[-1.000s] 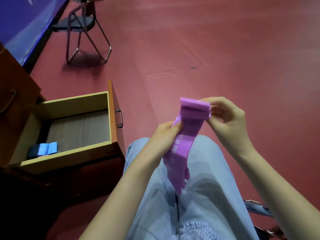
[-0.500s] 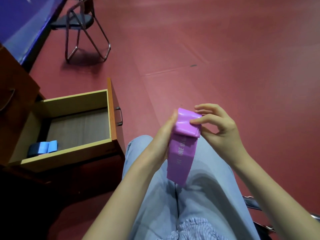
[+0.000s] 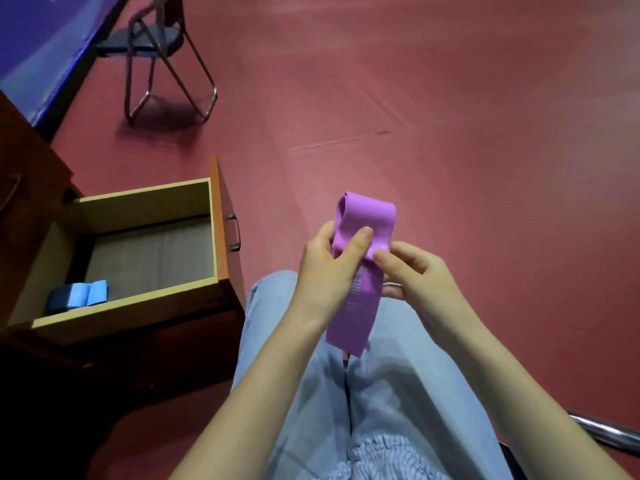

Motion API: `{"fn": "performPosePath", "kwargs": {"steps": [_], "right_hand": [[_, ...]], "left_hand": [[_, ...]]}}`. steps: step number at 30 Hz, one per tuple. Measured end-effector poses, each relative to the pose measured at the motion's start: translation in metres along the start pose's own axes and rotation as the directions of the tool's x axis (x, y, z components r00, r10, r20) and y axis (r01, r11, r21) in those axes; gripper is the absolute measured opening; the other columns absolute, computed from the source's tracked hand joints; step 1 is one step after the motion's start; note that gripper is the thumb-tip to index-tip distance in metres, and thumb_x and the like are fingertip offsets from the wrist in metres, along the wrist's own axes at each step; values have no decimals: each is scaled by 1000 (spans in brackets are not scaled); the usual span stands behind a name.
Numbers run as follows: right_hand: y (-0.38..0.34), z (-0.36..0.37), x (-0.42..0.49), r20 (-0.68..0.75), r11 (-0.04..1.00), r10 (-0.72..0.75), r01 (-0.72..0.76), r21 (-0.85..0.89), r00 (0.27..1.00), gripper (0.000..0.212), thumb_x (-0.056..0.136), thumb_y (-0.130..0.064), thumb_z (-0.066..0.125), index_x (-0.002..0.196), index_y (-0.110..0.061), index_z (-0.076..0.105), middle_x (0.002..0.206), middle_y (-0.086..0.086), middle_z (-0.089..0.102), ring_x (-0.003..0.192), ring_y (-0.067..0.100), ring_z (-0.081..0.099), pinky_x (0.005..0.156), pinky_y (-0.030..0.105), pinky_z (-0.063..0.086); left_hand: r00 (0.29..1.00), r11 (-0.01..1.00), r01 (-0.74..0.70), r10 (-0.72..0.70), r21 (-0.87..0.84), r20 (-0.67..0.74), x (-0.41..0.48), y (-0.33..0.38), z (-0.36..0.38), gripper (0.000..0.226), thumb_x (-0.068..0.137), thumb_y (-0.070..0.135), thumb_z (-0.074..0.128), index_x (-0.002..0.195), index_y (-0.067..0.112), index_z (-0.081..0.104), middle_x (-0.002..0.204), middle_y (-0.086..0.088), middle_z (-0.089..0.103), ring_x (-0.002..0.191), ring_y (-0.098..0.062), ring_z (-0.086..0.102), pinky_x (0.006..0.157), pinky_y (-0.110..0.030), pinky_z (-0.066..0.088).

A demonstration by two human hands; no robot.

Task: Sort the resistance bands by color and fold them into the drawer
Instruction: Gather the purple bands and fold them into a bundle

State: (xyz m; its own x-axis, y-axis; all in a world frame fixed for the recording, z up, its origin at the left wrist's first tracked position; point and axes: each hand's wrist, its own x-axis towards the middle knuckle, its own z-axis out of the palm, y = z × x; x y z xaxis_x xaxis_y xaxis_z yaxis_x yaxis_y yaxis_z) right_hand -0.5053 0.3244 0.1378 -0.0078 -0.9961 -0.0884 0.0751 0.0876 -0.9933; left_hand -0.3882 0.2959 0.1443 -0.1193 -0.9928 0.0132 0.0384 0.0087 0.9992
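A purple resistance band (image 3: 363,271) with white lettering hangs over my lap, its top end folded into a loop that stands above my fingers. My left hand (image 3: 329,271) pinches the band below the loop, thumb on the front. My right hand (image 3: 412,275) pinches the band's right edge beside that thumb. The wooden drawer (image 3: 138,299) stands pulled open at the left. A folded blue band (image 3: 81,295) lies in its near left corner.
A folding metal chair (image 3: 162,64) stands on the red floor at the upper left, next to a blue mat (image 3: 41,39). The brown cabinet (image 3: 24,188) holds the drawer. A chrome chair leg (image 3: 609,433) shows at the lower right.
The folded top of the purple band has been turned up into a taller loop. My left thumb has come onto the front of the band, and both hands have dropped slightly toward my lap.
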Motion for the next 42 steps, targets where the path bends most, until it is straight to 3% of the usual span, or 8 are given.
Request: {"fn": "performPosePath", "kwargs": {"steps": [10, 14, 18, 22, 26, 30, 35, 42], "right_hand": [[-6, 7, 6, -69, 998, -45, 49, 49, 997, 10, 81, -8, 60, 88, -13, 67, 80, 1, 70, 70, 9, 66, 64, 26, 56], [-12, 5, 11, -145, 986, -155, 162, 41, 977, 16, 80, -2, 60, 83, -16, 65, 75, -3, 68, 65, 6, 63, 60, 22, 54], [-14, -2, 17, -197, 961, -277, 270, -64, 941, 21, 79, 0, 62, 79, -21, 62, 71, -7, 64, 60, 0, 59, 59, 21, 53], [-6, -9, 20, -117, 908, -379, 343, -241, 918, 32, 77, 2, 65, 79, -30, 62, 67, -21, 65, 61, -1, 57, 62, 14, 49], [-8, -14, 23, 41, 801, -492, 471, -371, 870, 19, 75, -15, 63, 82, -32, 65, 81, -27, 61, 71, -3, 56, 66, 10, 45], [-10, -19, 29, 151, 792, -444, 466, -394, 883, 17, 71, -25, 57, 84, -32, 64, 86, -26, 58, 72, 0, 55, 65, 11, 46], [-7, -24, 28, 179, 860, -362, 402, -313, 915, 27, 70, -8, 63, 82, -32, 66, 88, -15, 63, 77, 2, 58, 74, 15, 50], [-3, -34, 20, 285, 991, -74, 103, -87, 956, 40, 80, 4, 58, 106, -27, 59, 98, -16, 71, 88, -1, 63, 74, 13, 50]], "left_hand": [[998, 997, 30, -26, -68, 59, 1, 5, -3, 9, 80, 21, 66, 84, 24, 59, 77, 4, 63, 66, -3, 60, 68, -22, 51], [973, 977, 173, -150, -122, 174, -1, 7, -9, 16, 84, 28, 58, 98, 20, 59, 90, 0, 65, 80, -12, 62, 73, -25, 51], [925, 943, 332, -324, -6, 196, -3, 6, -11, 36, 87, 47, 41, 77, 17, 58, 72, -4, 54, 73, -20, 51, 65, -27, 42], [884, 911, 400, -412, 95, 221, 0, 4, -13, 64, 88, 59, 22, 96, 11, 64, 92, -14, 63, 84, -27, 60, 70, -31, 47], [848, 865, 488, -440, -114, 294, -1, 3, -15, 68, 87, 64, 13, 92, 20, 64, 104, -14, 63, 96, -28, 56, 89, -43, 41], [819, 802, 546, -448, -243, 360, -2, 2, -19, 75, 83, 68, 9, 94, 20, 65, 106, -17, 58, 98, -27, 49, 80, -38, 36], [827, 851, 507, -436, -136, 355, -6, 1, -21, 58, 68, 65, 45, 97, 19, 65, 97, -13, 58, 80, -22, 53, 73, -33, 37], [885, 921, 389, -363, -34, 292, -6, -6, -25, 16, 90, 20, 49, 87, 9, 61, 82, -9, 60, 73, -16, 57, 75, -26, 49]]}}
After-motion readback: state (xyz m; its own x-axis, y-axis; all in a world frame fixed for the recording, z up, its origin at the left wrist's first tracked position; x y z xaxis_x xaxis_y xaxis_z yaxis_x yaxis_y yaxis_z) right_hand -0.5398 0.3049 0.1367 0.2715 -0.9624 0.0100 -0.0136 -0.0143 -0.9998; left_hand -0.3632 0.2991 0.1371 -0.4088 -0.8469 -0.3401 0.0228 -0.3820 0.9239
